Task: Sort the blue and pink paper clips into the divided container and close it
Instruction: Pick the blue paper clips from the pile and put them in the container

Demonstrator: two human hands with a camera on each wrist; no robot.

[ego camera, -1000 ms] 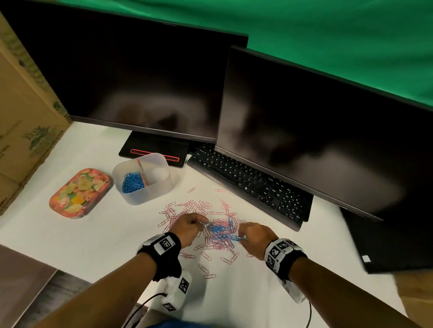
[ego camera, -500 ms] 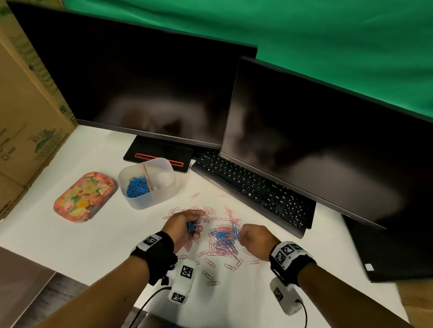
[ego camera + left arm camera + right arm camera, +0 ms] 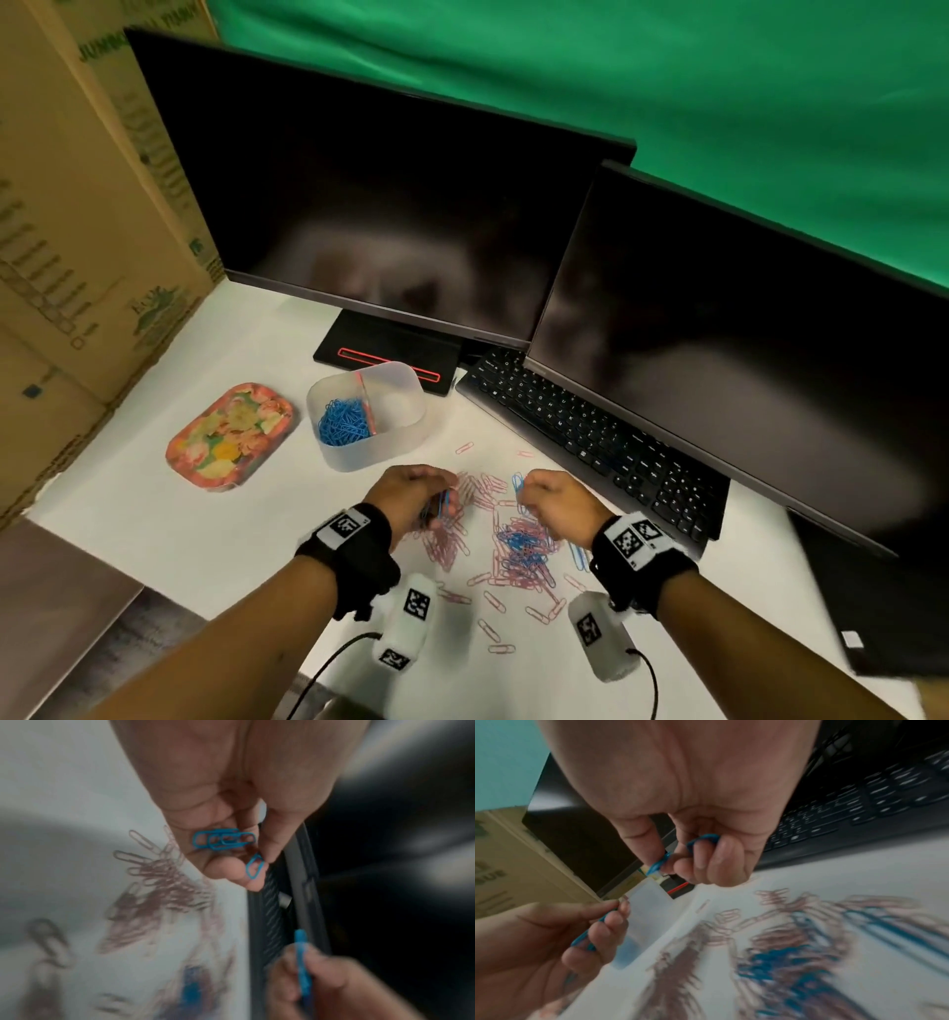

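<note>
Both hands pinch blue clips — left hand, right hand — and I note the divided container sits just forward-left, nearer my left.

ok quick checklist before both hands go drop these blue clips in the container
1. Left hand grips blue clips: ok.
2. Right hand pinches blue clips: ok.
3. No pink clip mixed into either grip: ok for the left in the left wrist view; cannot tell for the right, partly hidden by fingers.
4. Container open, floral lid lying apart beside it: ok.
5. Blue pile in the left compartment, so the target is known: ok.
6. Sorting finished: not ok, mixed clips remain on the table.
</note>
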